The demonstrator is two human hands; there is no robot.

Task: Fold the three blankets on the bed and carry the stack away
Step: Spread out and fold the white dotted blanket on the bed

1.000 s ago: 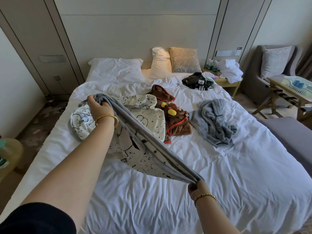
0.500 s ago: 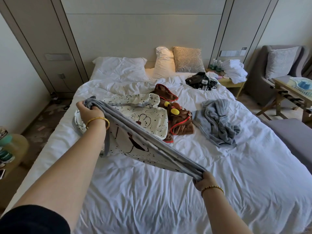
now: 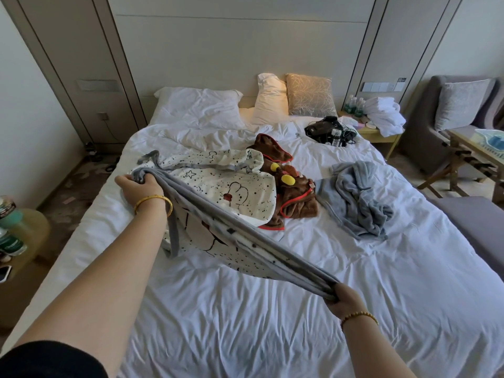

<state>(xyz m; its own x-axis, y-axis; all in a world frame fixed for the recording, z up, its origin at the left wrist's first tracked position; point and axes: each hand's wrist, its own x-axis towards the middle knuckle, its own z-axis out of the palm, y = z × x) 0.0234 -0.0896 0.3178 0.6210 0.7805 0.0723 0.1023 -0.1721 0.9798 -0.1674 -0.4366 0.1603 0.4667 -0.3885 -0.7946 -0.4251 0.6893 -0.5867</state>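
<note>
A white blanket (image 3: 234, 192) with black cartoon print and grey edging is stretched between my hands over the bed (image 3: 245, 323). My left hand (image 3: 139, 184) grips one gathered end at the bed's left side. My right hand (image 3: 345, 298) grips the other end, nearer to me. The blanket's far part lies crumpled on the sheet. A brown blanket (image 3: 291, 197) with red trim and yellow balls lies bunched just right of it. A grey blanket (image 3: 357, 197) lies crumpled further right.
Pillows (image 3: 201, 105) lean at the headboard. Black devices and cables (image 3: 330, 130) lie at the bed's far right. A nightstand (image 3: 381, 132) holds white towels and bottles. An armchair (image 3: 452, 113), a wooden table (image 3: 480, 154) and a grey bench (image 3: 480, 222) stand right. A low side table (image 3: 21, 236) stands left.
My left hand has moved left and down toward the bed with its end of the blanket. My right hand has shifted right, pulling the folded edge straighter.
</note>
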